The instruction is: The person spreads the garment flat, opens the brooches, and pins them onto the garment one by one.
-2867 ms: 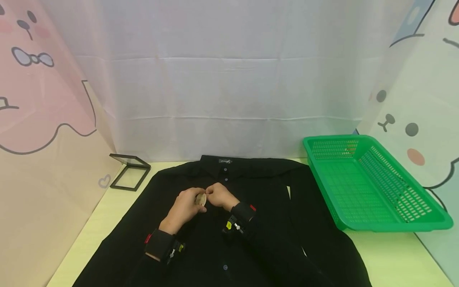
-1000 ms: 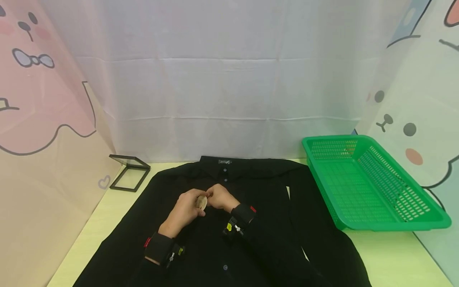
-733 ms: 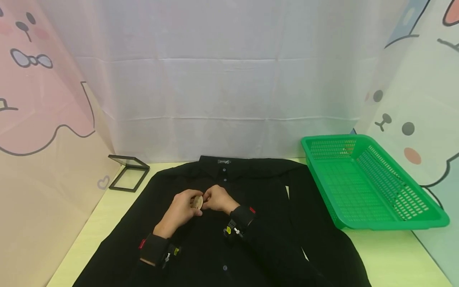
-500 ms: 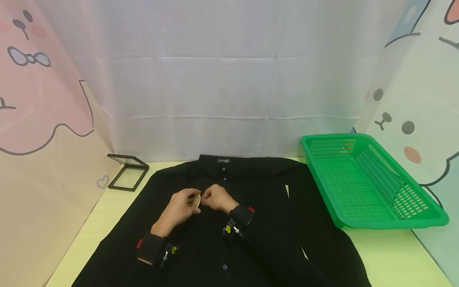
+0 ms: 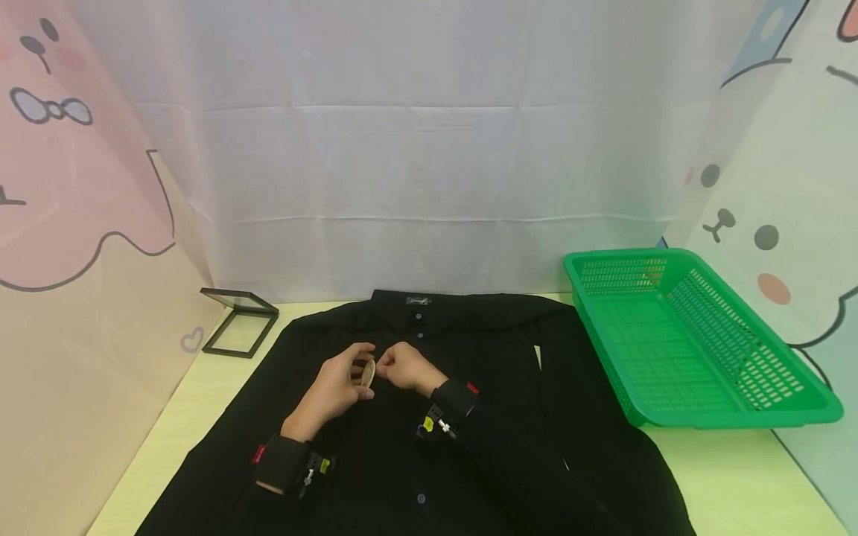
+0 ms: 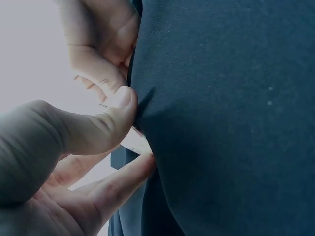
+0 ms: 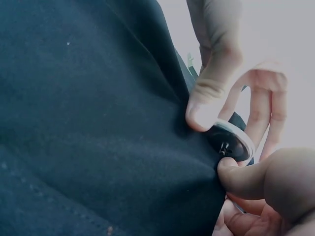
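Note:
On the table lies a black button-up shirt, spread out with its collar toward the back. My left hand grips a round, pale-faced pin badge between thumb and fingers, over the upper chest of the shirt. The badge stands nearly edge-on in the head view. Its dark back, with a small metal fastening, shows in the right wrist view as a disc against the raised cloth. Just to the right, my right hand pinches at the shirt fabric, its thumb tip right beside the fastening. Cloth hides part of the badge.
A green plastic basket stands on the right, next to the shirt's sleeve. At the back left, a small black-framed case sits with its lid raised. A white curtain hangs behind the table, with printed cloth on both sides.
My left hand has shifted slightly left and turned the badge from facing the camera to nearly edge-on. The right hand stays close by, having moved slightly left.

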Available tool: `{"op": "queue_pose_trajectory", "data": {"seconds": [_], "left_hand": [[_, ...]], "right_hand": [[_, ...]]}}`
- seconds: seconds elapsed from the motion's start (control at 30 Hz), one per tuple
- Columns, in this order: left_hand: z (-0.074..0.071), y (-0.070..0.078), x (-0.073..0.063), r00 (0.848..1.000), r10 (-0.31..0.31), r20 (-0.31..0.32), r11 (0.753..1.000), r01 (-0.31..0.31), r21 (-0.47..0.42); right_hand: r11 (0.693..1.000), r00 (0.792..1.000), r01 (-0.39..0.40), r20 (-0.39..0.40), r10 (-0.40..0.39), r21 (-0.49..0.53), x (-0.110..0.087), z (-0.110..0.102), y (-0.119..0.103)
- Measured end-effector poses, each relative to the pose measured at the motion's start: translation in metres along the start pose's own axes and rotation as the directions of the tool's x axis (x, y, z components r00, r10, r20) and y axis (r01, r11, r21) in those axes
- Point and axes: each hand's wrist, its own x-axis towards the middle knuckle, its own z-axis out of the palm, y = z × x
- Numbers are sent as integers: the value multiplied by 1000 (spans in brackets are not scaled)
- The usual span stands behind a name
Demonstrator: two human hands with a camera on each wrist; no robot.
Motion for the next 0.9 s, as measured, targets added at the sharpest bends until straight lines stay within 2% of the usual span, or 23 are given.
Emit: {"op": "queue_pose_trajectory", "data": {"seconds": [0.27,0.7,0.9], "left_hand": [[7,3,3,1000,5,-28,998,-3,61],[12,3,1,998,27,-54,996,-22,91],[11,4,-1,999,14,-51,996,-9,93]], "right_hand": [[1000,1000,-15,13,15,-5,-2,-1,-1],[999,999,49,-10,-49,-16,-4,-4,3],[997,997,57,47,-60,57,-2,-4,6]]}}
